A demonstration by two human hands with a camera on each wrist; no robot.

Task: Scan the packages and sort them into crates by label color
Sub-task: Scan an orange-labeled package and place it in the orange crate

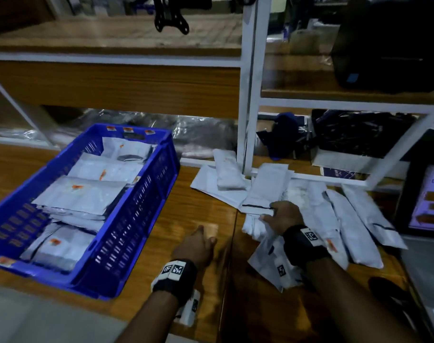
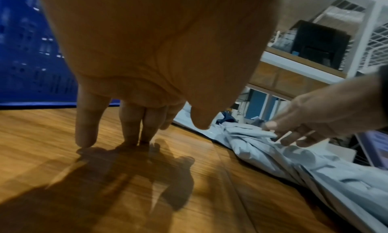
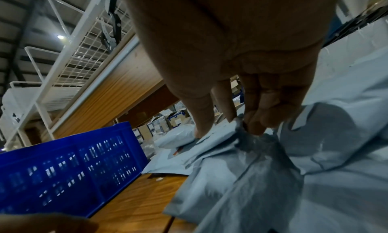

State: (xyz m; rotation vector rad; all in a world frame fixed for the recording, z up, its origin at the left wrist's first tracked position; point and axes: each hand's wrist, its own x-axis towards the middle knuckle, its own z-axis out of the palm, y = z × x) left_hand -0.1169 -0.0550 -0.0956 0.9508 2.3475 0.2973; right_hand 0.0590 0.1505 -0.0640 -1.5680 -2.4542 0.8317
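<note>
Pinching a grey package (image 1: 258, 194) with our right hand (image 1: 282, 216): thumb and fingers are closing on its near edge, at the top of the loose package pile (image 1: 334, 214). In the right wrist view the fingertips (image 3: 255, 128) are bunching the plastic film. That pile is lying on the right half of the desk (image 1: 191, 214), spreading back to the white shelf frame (image 1: 250, 95) at the far edge.

Our left hand (image 1: 198, 246) is holding nothing; its fingers are hanging straight down, tips touching or just above the bare wood near the desk's middle, we cannot tell which. It is sitting between the pile and the blue crate (image 1: 126, 233).

The crate is occupying the left side of the desk, already carrying several grey packages with orange labels (image 1: 77, 186). A lit screen (image 1: 428, 201) is standing at the right edge, just beside the pile.
</note>
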